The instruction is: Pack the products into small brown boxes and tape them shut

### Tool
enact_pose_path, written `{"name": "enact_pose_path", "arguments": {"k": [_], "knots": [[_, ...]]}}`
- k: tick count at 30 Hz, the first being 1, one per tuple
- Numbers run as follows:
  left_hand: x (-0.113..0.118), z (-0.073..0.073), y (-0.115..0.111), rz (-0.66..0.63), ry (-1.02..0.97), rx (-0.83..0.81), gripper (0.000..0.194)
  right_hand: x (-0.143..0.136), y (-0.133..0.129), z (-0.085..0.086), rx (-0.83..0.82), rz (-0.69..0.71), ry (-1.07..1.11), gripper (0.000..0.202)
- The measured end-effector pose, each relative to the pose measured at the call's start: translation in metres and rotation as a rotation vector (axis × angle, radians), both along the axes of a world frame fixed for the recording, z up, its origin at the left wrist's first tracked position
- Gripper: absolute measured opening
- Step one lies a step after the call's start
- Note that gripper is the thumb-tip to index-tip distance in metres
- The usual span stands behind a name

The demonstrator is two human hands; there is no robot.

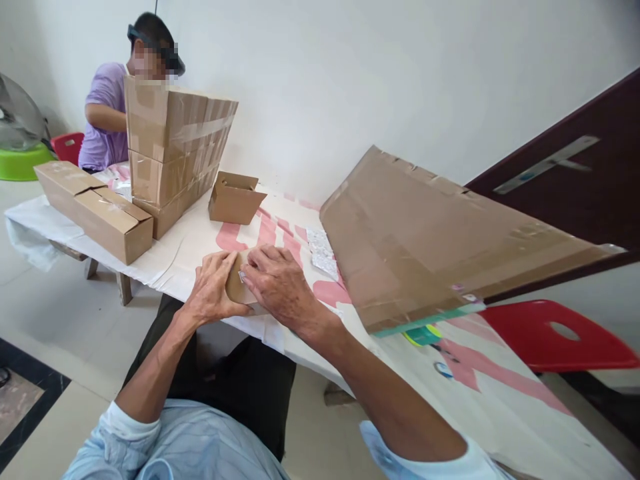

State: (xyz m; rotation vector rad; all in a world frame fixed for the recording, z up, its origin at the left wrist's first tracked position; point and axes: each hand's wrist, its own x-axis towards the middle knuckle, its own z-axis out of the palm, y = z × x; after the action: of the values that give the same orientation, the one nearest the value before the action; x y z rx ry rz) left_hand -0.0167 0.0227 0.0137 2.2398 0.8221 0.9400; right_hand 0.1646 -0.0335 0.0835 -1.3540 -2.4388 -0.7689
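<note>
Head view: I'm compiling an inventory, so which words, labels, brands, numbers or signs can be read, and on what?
No text is readable.
Table cover: pink shapes, possibly lettering; no word legible.
Large cardboard panel: marks near its lower edge, too small to read.
Silvery sheet: any print too small to read.
Held box: pale piece by the right hand, too small to read.

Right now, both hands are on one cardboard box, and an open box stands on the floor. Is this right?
Not quite: the place of the open box is wrong. The head view shows it on the table. The left hand and right hand are indeed on one cardboard box.
</note>
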Motion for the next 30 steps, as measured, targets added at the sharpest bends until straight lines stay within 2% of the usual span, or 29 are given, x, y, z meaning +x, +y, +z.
{"name": "enact_pose_path", "arguments": {"k": [5, 10, 15, 18, 21, 23, 25, 27, 30], "knots": [[0.001, 0.0, 0.0, -0.001, 0.002, 0.022, 0.122, 0.0, 0.001, -0.002, -0.023, -0.001, 0.006, 0.016], [-0.001, 0.0, 0.004, 0.006, -0.009, 0.059, 0.122, -0.008, 0.006, -0.001, -0.046, -0.085, 0.016, 0.008], [-0.005, 0.0, 0.015, 0.035, -0.053, 0.148, 0.107, -0.025, 0.011, 0.009, -0.062, -0.132, -0.024, 0.01], [-0.012, -0.002, 0.027, 0.042, -0.069, 0.168, 0.097, -0.033, 0.013, 0.01, -0.045, -0.069, 0.081, 0.018], [-0.026, -0.006, 0.041, 0.059, -0.059, 0.085, 0.1, -0.031, 0.004, 0.005, -0.003, 0.048, 0.345, 0.023], [-0.037, -0.011, 0.051, 0.08, -0.054, -0.025, 0.108, -0.016, -0.008, -0.004, 0.041, 0.101, 0.588, 0.021], [-0.047, -0.017, 0.06, 0.082, -0.071, -0.127, 0.113, 0.013, -0.022, -0.019, 0.085, 0.072, 0.831, 0.017], [-0.054, -0.024, 0.067, 0.063, -0.115, -0.208, 0.114, 0.057, -0.037, -0.042, 0.103, -0.068, 1.026, 0.015], [-0.06, -0.032, 0.073, 0.044, -0.197, -0.305, 0.115, 0.135, -0.061, -0.083, 0.039, -0.389, 1.189, 0.014]]}}
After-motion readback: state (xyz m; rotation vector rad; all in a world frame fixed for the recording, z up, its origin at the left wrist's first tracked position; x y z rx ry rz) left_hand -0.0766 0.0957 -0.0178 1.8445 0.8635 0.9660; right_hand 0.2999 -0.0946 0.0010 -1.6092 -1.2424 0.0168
